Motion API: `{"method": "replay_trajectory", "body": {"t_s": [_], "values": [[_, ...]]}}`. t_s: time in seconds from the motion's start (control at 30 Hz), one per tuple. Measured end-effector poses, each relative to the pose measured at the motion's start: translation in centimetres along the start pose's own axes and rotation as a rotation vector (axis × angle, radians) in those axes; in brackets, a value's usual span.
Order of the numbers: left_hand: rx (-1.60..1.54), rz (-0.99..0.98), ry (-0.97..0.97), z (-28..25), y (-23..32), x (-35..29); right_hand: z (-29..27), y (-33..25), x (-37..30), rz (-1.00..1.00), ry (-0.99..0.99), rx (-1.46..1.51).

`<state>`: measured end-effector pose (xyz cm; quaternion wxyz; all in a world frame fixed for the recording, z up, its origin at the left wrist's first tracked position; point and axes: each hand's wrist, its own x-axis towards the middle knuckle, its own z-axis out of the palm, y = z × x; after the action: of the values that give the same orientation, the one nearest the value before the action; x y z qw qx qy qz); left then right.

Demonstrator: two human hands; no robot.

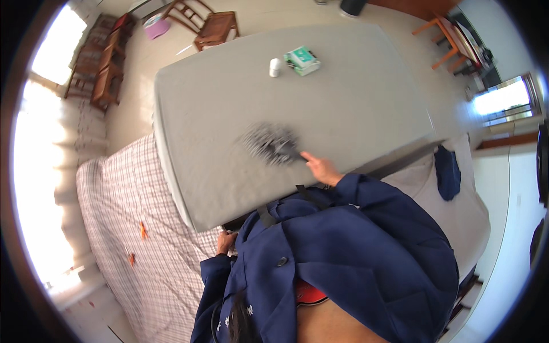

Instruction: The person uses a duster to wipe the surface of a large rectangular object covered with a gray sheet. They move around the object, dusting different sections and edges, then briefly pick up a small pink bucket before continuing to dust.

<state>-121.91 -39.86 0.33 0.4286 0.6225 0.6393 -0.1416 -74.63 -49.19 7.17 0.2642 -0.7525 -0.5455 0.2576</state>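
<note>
My right hand (322,170) is closed round the dark handle of a fluffy grey duster (271,144). The duster's head lies over the grey-covered table (354,97), close to its near half, and its fibres are smeared by motion. Down by the table's near left corner is my left hand (226,242), its fingers curled beside a dark edge; what they hold, if anything, is hidden. Farther back on the tabletop stand a small white bottle (274,67) and a green and white soft pack (302,60).
A plaid-covered surface (137,206) with small orange items adjoins the table's left side. On the right, a pale-covered seat (463,211) bears a dark blue cloth (447,172). Wooden chairs (216,27) stand beyond the table, and a wooden bench (108,74) lines the left.
</note>
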Motion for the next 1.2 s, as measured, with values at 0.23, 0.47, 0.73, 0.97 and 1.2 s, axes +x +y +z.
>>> {"method": "replay_trajectory", "body": {"t_s": [0.23,0.47,0.73,0.97,1.2], "values": [[0.049,0.08,-0.079,0.2,2.4,4.4,-9.7,13.0,-8.6,0.818,0.66,-0.205],[0.086,0.001,-0.147,0.7,2.0,4.8,-4.4,11.0,-6.9,0.78,0.88,-0.136],[-0.045,0.032,-0.201,2.3,4.2,4.4,0.7,-0.6,-2.2,0.142,0.065,0.302],[0.017,0.077,-0.258,2.3,8.1,4.2,-5.8,3.6,-5.6,-0.134,-0.153,0.281],[0.127,0.107,-0.287,2.6,12.6,4.6,-14.1,16.8,-17.2,0.272,0.324,0.067]]}}
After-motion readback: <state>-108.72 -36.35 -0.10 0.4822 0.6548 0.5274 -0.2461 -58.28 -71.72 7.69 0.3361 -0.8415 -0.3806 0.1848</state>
